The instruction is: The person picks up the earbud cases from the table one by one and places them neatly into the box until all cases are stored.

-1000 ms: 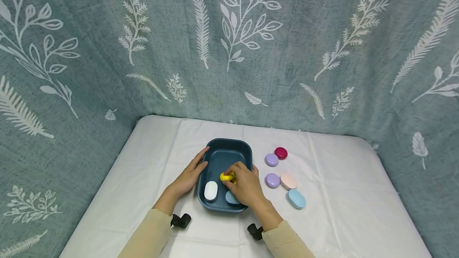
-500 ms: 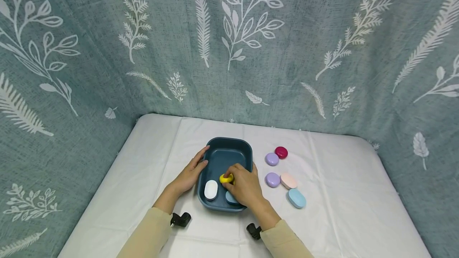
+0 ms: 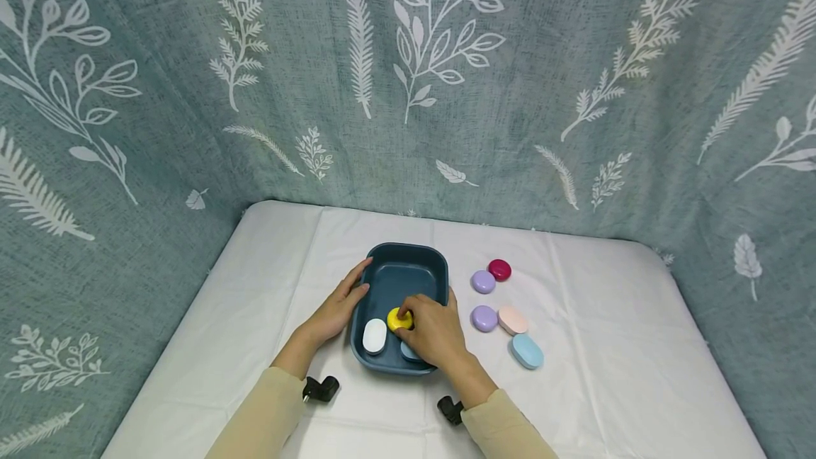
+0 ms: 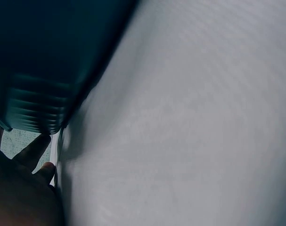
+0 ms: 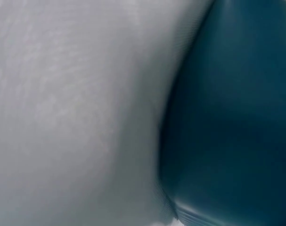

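Observation:
A dark blue rectangular bin (image 3: 406, 251) stands on the white cloth. My left hand (image 3: 334, 312) rests against its left wall, fingers fairly straight; in the left wrist view, fingers (image 4: 32, 153) touch the ribbed end of the bin. Inside the bin, my right hand (image 3: 435, 328) holds a smooth yellow round disc (image 3: 396, 321) between thumb and fingers, low over the floor. Left of and nearer than the disc lies a white oval piece (image 3: 375, 336). A blue piece (image 3: 409, 352) lies partly hidden under the right hand. The right wrist view shows only the bin's outer wall (image 5: 232, 117) and cloth.
Right of the bin lie a crimson disc (image 3: 500, 270), two lilac discs (image 3: 483, 281), a pale pink oval piece (image 3: 513, 320) and a light blue oval piece (image 3: 527, 351). A patterned grey-green curtain (image 3: 408, 161) surrounds the back and sides of the table.
The yellow disc has gone from tilted to lying flatter, and it has shifted slightly left in the right hand's fingers. The left hand has stayed against the bin.

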{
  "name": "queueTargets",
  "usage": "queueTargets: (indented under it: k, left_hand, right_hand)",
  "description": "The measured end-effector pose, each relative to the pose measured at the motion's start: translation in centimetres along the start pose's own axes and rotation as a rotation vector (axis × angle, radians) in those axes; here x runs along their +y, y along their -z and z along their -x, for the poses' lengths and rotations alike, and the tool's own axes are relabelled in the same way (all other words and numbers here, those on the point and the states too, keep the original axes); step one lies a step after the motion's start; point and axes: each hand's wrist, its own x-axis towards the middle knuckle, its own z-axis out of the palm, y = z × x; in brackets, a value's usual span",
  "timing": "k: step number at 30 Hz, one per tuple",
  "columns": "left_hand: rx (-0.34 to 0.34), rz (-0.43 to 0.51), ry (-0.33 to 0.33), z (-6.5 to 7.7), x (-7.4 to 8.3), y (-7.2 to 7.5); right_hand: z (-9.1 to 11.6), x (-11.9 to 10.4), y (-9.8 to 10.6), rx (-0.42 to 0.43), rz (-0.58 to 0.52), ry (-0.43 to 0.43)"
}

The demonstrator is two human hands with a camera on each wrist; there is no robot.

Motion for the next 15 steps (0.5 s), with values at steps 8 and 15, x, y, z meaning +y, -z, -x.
queueTargets:
  k: [8,15]
  left_hand:
    - [0.01,-0.008,0.021,-0.06,-0.04,-0.05]
    - [0.008,-0.013,0.041,0.07,0.15,0.01]
  right_hand:
    - [0.1,-0.03,0.07,0.004,0.001,0.006]
    - [0.2,-0.01,0.1,-0.01,-0.009,0.013]
